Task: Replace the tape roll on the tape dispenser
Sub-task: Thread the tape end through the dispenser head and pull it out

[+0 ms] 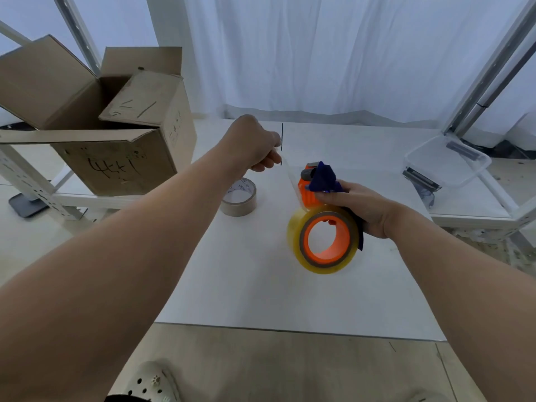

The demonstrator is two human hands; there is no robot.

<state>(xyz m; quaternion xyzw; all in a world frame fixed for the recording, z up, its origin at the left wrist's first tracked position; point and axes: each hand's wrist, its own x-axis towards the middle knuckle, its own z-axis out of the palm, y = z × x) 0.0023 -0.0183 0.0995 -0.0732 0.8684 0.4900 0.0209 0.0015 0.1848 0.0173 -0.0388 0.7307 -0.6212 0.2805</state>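
Observation:
My right hand (359, 207) grips an orange and blue tape dispenser (314, 181) above the white table (261, 285). A full roll of clear yellowish tape (295, 239) sits on the dispenser's orange hub. My left hand (252, 143) pinches the free end of the clear tape strip (287, 169), stretched up and left from the dispenser's front. A nearly spent tape roll with a brown cardboard core (239, 197) lies flat on the table, below my left hand.
An open cardboard box (116, 158) with handwriting stands at the left on a white metal rack. A clear plastic container (446, 161) rests on a low shelf at the right. White curtains hang behind the table. A shoe (150, 384) shows at the bottom edge.

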